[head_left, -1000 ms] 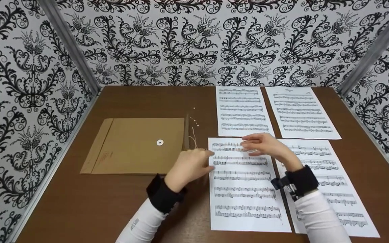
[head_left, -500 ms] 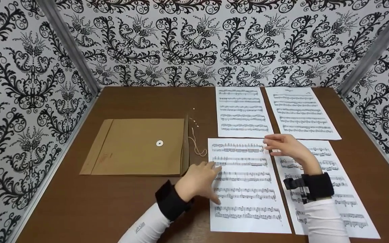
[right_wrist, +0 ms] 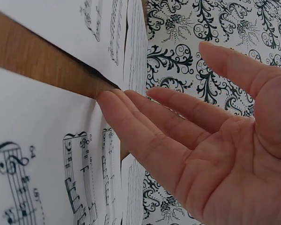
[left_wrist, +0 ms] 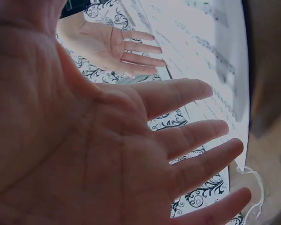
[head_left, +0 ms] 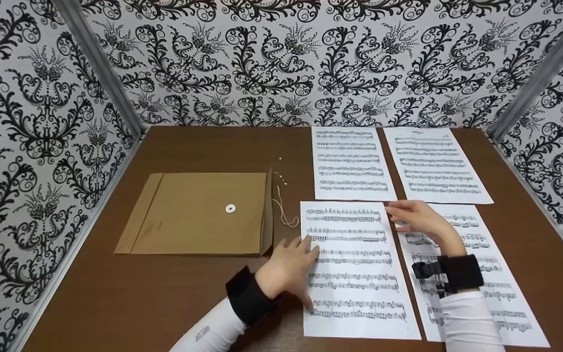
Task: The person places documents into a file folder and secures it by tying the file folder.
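Front-left of the printed pages lies a sheet of piano music [head_left: 355,271]. My left hand [head_left: 289,271] has its fingers spread along that page's left edge, the thumb lower down. In the left wrist view its palm and straight fingers show with nothing held. My right hand [head_left: 421,220] is at the page's upper right corner, overlapping the top of the front-right music sheet [head_left: 496,274]. The right wrist view shows long, nearly straight fingers [right_wrist: 136,126] with the tips right at the paper edges, the thumb held apart. Nothing is pinched.
Two more music sheets, back-left [head_left: 350,164] and back-right [head_left: 435,164], lie behind. Left of the pages is a brown paper envelope [head_left: 198,215] with a white button [head_left: 230,209], its flap edge raised and a string [head_left: 289,220] trailing. Patterned walls [head_left: 281,63] enclose the brown table [head_left: 203,146].
My left hand has moved from the envelope's string down to the front-left page's left edge, fingers spreading. My right hand has shifted right, from over that page to its upper right corner.
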Motion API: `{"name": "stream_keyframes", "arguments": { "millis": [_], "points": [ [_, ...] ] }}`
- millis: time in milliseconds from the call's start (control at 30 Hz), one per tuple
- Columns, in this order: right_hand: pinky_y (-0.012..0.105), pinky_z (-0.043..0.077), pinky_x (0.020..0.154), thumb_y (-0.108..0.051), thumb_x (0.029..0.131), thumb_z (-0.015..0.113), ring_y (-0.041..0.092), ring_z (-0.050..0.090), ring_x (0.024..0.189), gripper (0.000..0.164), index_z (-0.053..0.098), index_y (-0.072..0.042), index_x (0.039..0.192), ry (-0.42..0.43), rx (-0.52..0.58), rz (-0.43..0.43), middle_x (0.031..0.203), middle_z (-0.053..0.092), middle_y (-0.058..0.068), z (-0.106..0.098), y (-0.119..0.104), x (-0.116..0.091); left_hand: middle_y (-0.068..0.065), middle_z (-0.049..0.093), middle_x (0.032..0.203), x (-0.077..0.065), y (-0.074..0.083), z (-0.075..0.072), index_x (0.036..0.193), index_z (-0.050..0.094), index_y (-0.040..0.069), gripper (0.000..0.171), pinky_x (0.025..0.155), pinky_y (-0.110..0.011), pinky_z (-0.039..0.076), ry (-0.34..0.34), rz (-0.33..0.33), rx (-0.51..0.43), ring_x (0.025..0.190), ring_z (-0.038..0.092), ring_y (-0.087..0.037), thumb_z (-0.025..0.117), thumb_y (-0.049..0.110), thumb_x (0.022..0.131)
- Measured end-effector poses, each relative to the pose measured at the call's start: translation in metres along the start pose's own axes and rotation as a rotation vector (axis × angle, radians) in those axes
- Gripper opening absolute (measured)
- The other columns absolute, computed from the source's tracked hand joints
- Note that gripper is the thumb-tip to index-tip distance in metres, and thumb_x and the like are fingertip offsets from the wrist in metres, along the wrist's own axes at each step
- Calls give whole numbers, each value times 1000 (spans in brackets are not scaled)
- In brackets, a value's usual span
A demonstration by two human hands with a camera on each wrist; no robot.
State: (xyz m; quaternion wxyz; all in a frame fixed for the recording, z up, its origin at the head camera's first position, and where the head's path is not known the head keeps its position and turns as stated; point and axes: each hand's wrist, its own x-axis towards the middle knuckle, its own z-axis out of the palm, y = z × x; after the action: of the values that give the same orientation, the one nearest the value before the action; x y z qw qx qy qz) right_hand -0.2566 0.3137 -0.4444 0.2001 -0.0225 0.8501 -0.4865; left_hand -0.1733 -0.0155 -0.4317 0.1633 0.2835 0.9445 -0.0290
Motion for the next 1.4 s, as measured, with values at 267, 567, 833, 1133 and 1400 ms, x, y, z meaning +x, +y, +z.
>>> {"name": "stream_keyframes", "arguments": {
  "millis": [267, 567, 833, 1133, 1400],
  "points": [
    [31, 59, 99, -33, 108, 49, 42, 52, 137, 72, 23, 16, 155, -13, 50, 3, 156, 36, 39, 1, 5, 1, -10, 32, 169, -1, -3, 9, 160, 35, 16, 129, 124, -51, 35, 6, 29, 15, 153, 39, -28, 92, 67, 56],
    [31, 58, 100, -32, 107, 52, 47, 49, 139, 73, 23, 14, 156, -22, 78, -1, 157, 32, 39, 5, 11, 3, -11, 34, 168, -4, 0, 12, 159, 37, 14, 128, 123, -50, 37, 19, 31, 40, 152, 41, -27, 92, 67, 56],
    [25, 60, 92, -18, 105, 57, 11, 66, 105, 72, 19, 16, 155, 3, 65, 5, 145, 41, 36, 10, 9, 5, -12, 32, 168, -5, 0, 12, 159, 35, 13, 129, 123, -51, 36, 4, 21, 8, 153, 39, -29, 93, 64, 56],
    [19, 58, 80, -21, 103, 61, 1, 66, 87, 69, 30, 15, 153, 31, 12, 2, 131, 56, 29, 9, 6, 7, -13, 30, 169, -4, -1, 9, 160, 34, 12, 128, 124, -52, 35, -2, 30, -14, 154, 37, -30, 93, 62, 57],
    [22, 59, 79, -20, 104, 58, 3, 65, 89, 63, 34, 14, 151, 28, -15, -24, 150, 38, 39, 11, 1, 6, -13, 30, 169, -2, -2, 10, 160, 33, 11, 129, 125, -52, 34, -5, 32, -20, 155, 36, -30, 93, 62, 58]
  ]
}}
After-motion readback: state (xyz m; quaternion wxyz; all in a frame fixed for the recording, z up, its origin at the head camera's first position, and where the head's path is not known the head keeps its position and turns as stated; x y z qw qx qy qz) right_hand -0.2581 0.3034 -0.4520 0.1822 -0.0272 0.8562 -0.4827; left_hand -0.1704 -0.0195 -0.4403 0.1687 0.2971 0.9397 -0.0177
